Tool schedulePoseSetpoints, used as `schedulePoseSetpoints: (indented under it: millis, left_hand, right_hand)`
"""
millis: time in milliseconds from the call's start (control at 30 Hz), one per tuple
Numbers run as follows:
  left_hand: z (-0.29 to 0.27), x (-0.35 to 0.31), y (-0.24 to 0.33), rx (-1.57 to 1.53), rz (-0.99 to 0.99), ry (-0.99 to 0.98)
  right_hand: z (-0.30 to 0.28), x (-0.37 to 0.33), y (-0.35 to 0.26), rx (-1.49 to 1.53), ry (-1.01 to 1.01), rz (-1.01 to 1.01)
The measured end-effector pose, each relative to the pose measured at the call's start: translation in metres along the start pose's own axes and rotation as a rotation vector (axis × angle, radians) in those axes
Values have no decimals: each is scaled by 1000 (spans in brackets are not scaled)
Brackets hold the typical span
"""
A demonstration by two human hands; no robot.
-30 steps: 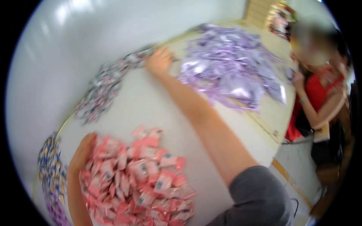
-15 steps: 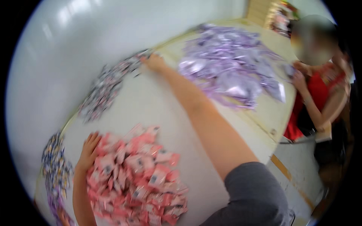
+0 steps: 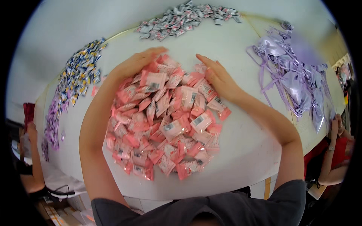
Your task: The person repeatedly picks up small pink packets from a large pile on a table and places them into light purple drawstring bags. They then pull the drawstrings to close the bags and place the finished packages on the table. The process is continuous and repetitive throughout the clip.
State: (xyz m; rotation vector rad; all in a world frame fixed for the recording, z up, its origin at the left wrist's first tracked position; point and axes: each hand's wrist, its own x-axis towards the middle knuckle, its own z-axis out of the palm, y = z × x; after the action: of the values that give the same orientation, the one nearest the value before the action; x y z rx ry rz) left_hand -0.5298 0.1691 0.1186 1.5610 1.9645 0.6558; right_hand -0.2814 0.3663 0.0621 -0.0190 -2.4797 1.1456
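Note:
A heap of pink wrapped packets [image 3: 166, 124] lies in front of me on the white table [image 3: 245, 135], and both my arms curve around it. At the heap's far left edge rests my left hand [image 3: 139, 62], fingers stretched out over the topmost packets. Against the far right edge is my right hand [image 3: 218, 77], its fingers extended and the palm side turned toward the packets. Neither hand grips a packet that I can see. A gap separates the two hands at the heap's far side.
Silver-grey packets [image 3: 184, 20] line the table's far edge. Blue, white and yellow packets [image 3: 81, 69] lie far left, with purple packets [image 3: 54, 124] nearer. Lilac satin pouches [image 3: 294, 83] are piled at right. People sit at both sides; a co-worker's hand [image 3: 335, 126] touches the pouches' near end.
My right hand has come back from the silver-grey packets to the pink heap. My left hand has moved to the heap's far side. The view has turned as well.

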Motion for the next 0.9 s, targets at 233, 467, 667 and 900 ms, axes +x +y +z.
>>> schedulePoseSetpoints:
  millis: [233,467,667,900]
  left_hand:
    - [-20,-81,13,136,-21,336]
    - [24,-317,23,-15,-320,787]
    - [94,-308,-43,-168,-254,1213]
    - [42,-184,-59,92,-344,915]
  right_hand:
    - [27,2,-18,70,37,-33]
    - [-11,-37,-18,184,18,-95]
    - [21,94,44,248,-210,-211]
    - [36,142,75,567,-398,-23]
